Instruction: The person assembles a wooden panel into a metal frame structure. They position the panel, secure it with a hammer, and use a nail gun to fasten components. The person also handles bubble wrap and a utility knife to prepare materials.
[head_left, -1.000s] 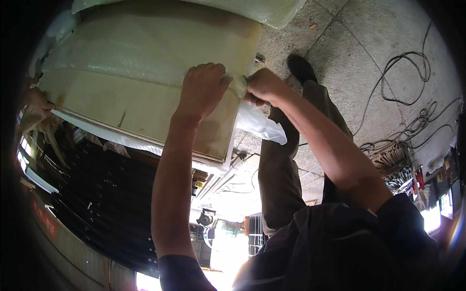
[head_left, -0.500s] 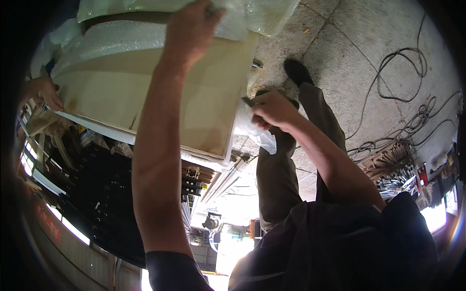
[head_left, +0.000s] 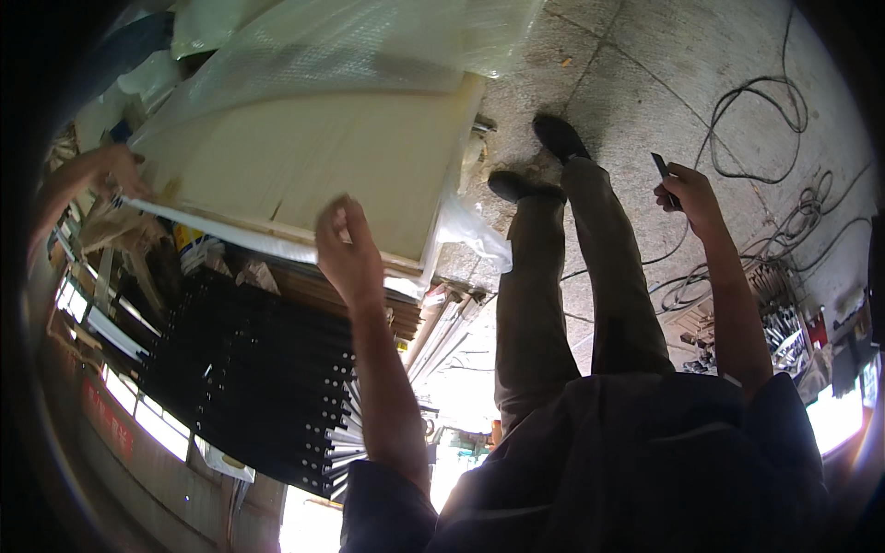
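My right hand [head_left: 693, 195] is closed around a slim black utility knife [head_left: 660, 168], held out over the concrete floor to the right of my legs. Slightly blurred, my left hand [head_left: 350, 253] hovers over the near edge of a pale flat panel [head_left: 323, 147], fingers curled but apart and nothing in them. Clear bubble wrap [head_left: 369, 51] covers the panel's far part. A loose piece of clear plastic film [head_left: 472, 232] hangs off its right edge. At the panel's left corner is another person's hand [head_left: 120, 170].
Black cable [head_left: 737, 170] lies coiled on the concrete floor [head_left: 636, 101] at the right. Bundled metal pieces [head_left: 788, 341] stand at the far right. Below the panel, a black sheet with rows of holes [head_left: 249, 369] and long strips [head_left: 438, 332] fill the lower left.
My left hand has come back from the bubble wrap toward me. My right hand has swung right with the knife, away from the panel's edge. Bubble wrap now lies flatter over the panel.
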A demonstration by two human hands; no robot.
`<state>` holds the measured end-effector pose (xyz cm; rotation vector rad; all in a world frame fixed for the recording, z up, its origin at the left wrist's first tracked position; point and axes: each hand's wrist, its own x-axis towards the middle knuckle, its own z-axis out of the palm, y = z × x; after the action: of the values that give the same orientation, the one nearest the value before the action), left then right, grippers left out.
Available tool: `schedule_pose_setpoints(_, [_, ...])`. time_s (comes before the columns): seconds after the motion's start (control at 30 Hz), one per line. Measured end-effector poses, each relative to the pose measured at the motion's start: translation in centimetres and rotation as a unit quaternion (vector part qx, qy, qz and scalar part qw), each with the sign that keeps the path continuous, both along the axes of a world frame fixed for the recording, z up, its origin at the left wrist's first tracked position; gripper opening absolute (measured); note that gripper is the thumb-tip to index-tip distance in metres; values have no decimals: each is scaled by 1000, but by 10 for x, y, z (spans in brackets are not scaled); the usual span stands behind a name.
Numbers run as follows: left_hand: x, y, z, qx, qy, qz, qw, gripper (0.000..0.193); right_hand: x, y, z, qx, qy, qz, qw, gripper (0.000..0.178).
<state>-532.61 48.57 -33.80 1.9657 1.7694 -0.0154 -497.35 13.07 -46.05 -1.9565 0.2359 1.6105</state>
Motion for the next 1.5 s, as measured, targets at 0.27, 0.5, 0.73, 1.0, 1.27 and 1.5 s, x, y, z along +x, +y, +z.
schedule_pose_setpoints(0.27, [-57, -108, 44, -135, -169, 338, 916, 36, -37, 5, 32, 9, 21, 31, 999, 26])
schedule_pose_setpoints(0.5, [-34, -78, 9, -146, -204, 293, 923, 41, -61, 19, 69, 26, 41, 58, 997, 18])
schedule_pose_setpoints(0.73, [-39, -57, -18, -175, -97, 257, 945, 40, -55, 7, 93, 8, 17, 69, 997, 20])
schedule_pose_setpoints(1.0, [-69, -68, -25, -102, -153, 240, 953, 36, -43, -9, 139, 20, -29, 66, 997, 21])
schedule_pose_setpoints(1.27, [-89, -54, 186, -75, -106, 266, 955, 32, -50, -44, 161, 25, -44, 84, 995, 27])
schedule_pose_setpoints(1.5, [-116, -43, 363, 12, -200, 225, 953, 33, -60, -24, 195, 37, -33, 129, 990, 46])
